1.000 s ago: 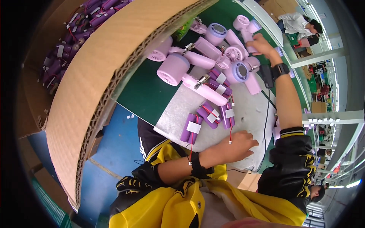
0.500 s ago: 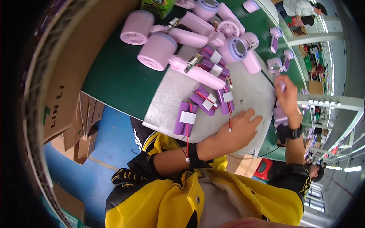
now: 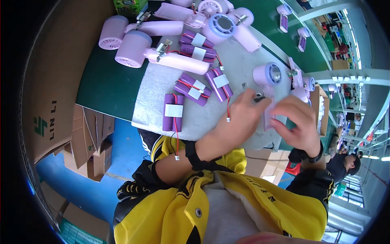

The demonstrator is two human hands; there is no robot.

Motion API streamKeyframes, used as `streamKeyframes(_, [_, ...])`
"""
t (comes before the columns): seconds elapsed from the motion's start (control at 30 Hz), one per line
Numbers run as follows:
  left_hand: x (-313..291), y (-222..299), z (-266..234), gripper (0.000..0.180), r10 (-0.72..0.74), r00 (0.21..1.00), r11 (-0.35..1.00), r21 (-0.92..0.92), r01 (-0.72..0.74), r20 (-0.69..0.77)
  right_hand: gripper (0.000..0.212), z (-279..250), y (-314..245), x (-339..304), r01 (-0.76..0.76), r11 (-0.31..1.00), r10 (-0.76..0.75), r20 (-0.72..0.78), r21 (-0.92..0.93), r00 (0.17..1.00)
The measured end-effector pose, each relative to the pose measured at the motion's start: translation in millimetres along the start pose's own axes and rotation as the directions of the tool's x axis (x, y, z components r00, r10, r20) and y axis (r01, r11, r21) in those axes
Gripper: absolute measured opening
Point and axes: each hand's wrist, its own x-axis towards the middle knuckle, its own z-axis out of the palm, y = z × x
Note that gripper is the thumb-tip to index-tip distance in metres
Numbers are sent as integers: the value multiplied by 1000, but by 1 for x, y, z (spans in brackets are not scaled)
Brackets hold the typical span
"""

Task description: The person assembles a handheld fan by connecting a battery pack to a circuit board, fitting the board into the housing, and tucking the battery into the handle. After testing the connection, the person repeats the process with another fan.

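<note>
A pink handheld fan (image 3: 268,76) with a lavender rim lies on the grey foam mat (image 3: 156,81), its handle pointing toward me. My left hand (image 3: 241,118) is closed at the left side of the handle, next to a small dark part whose kind I cannot make out. From the right, my right hand (image 3: 300,122) has its thumb and curled fingers at the handle's other edge, slightly blurred. Left of my hands lie several purple battery packs (image 3: 168,120) with white pads, red wires and small white plugs. The handle is partly hidden behind my fingers.
More pink fans (image 3: 132,49) crowd the far side of the green table (image 3: 107,79), some with circuit boards exposed. A large cardboard box (image 3: 61,81) stands at the left. Beyond the right edge are an open carton (image 3: 323,110), more fans and another person (image 3: 345,164).
My right hand has come from the right side to the mat, and a fan now lies between my hands. My left hand has closed at its handle. The view has shifted.
</note>
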Motion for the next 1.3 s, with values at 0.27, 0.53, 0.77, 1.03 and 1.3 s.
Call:
streamKeyframes(0.27, [4,-8,6,40,90,995,985,150,-83,-45,20,52,-1,64,299,930,-224,313,-216,923])
streamKeyframes(0.53, [15,18,-8,26,-20,999,963,268,29,-37,18,40,38,71,194,874,-180,-75,446,981])
streamKeyframes(0.77, [17,18,-29,24,-86,987,984,168,63,134,24,-8,35,5,354,618,189,-570,702,800])
streamKeyframes(1.03, [24,22,-38,29,-108,970,988,132,81,217,29,41,74,-31,-376,662,502,-12,648,865])
streamKeyframes(1.3, [30,30,-37,32,-230,947,953,251,172,223,18,57,80,-38,-113,782,281,-185,612,942])
